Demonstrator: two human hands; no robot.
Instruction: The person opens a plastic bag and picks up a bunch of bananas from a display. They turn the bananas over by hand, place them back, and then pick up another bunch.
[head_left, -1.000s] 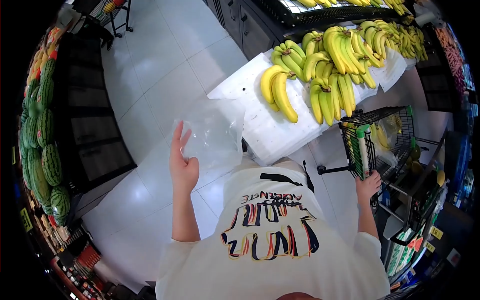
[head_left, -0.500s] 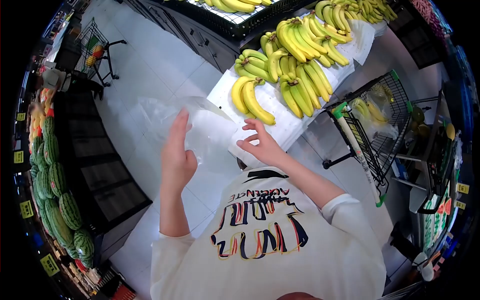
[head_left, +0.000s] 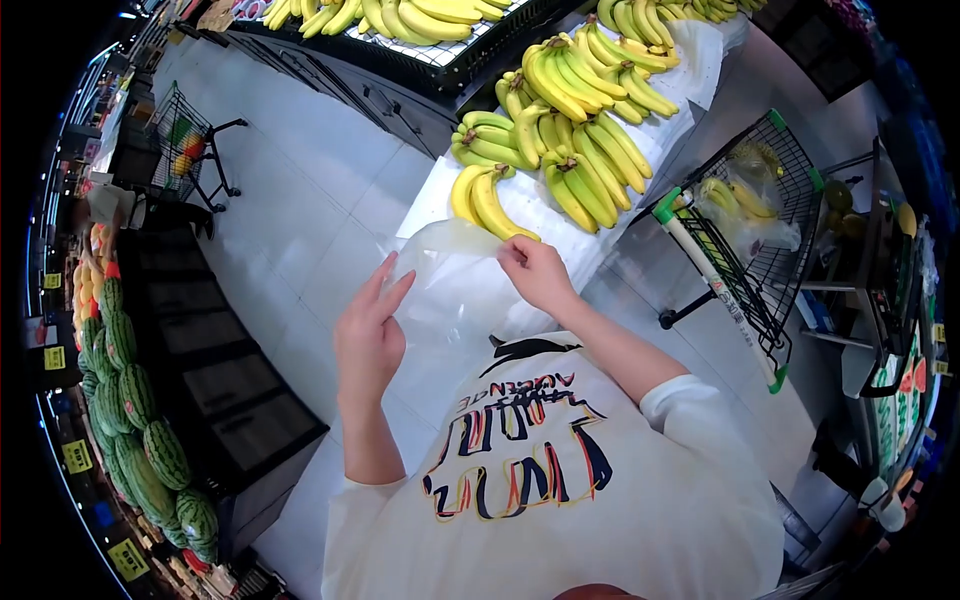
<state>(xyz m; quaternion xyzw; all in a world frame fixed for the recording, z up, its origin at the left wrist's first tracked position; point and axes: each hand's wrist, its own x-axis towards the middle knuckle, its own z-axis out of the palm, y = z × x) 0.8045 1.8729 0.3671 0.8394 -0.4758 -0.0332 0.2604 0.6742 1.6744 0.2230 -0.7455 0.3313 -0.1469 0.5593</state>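
Note:
A clear plastic bag [head_left: 445, 285] hangs between my hands, its mouth spread toward the bananas. My right hand [head_left: 540, 275] pinches the bag's right edge. At the bag's left side is my left hand [head_left: 372, 340], with its fingers apart; the clear film is near its fingertips. Just beyond the bag, a small bunch of yellow bananas [head_left: 485, 200] lies on the white-covered table [head_left: 425, 205]. Several more banana bunches [head_left: 585, 175] lie behind and to the right of it.
A shopping cart [head_left: 725, 270] with bagged bananas stands at the right. Watermelons [head_left: 125, 400] fill a left stand beside dark bins [head_left: 210, 350]. Another cart [head_left: 190, 145] is at the upper left, near a person in dark clothes [head_left: 180, 215]. A black-edged banana display [head_left: 455, 75] is at the top.
My right hand has closed on the bag's edge, and the bag has moved right and spread wider. The fingers of my left hand have parted. The view has shifted a little.

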